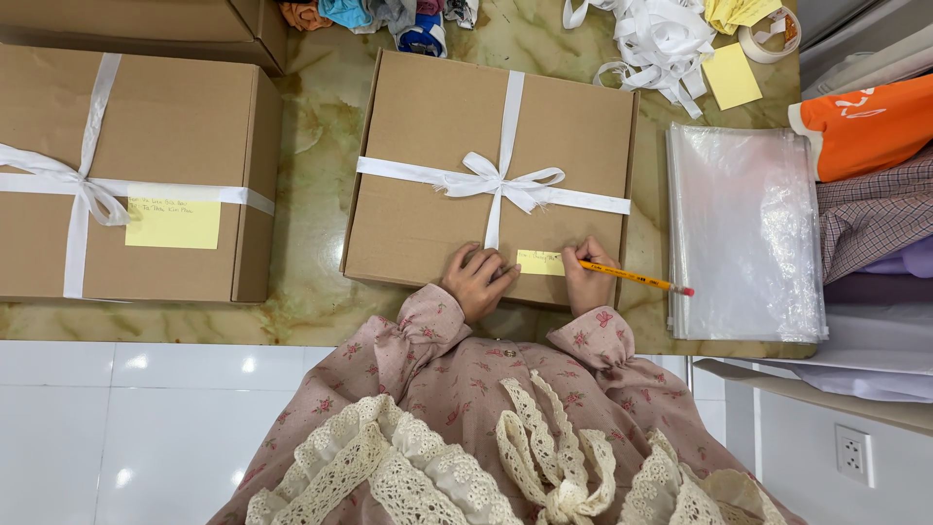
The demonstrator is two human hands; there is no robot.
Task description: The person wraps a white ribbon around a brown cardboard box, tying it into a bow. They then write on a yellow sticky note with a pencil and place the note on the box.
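Lace trim and pink flowered sleeves are seen nearest the camera, at the bottom edge. Beyond them a marble table (316, 175) is covered almost to its edges: a cardboard box (428, 126) tied with white ribbon (491, 180) is placed in the middle, a second tied box (165, 117) at the left, a stack of clear plastic bags (743, 228) at the right. Only narrow strips of bare marble are left between them. On the near edge of the middle box a small yellow note (537, 261) is stuck. The left hand (476, 280) is laid flat and curled on the box, just beside the note. The right hand (586, 277) is pinched around a yellow pencil (637, 278). The long axis of the pencil runs nearly sideways: the tip is pointed to the note, the pink eraser end to the right, slightly down, over the gap before the bags
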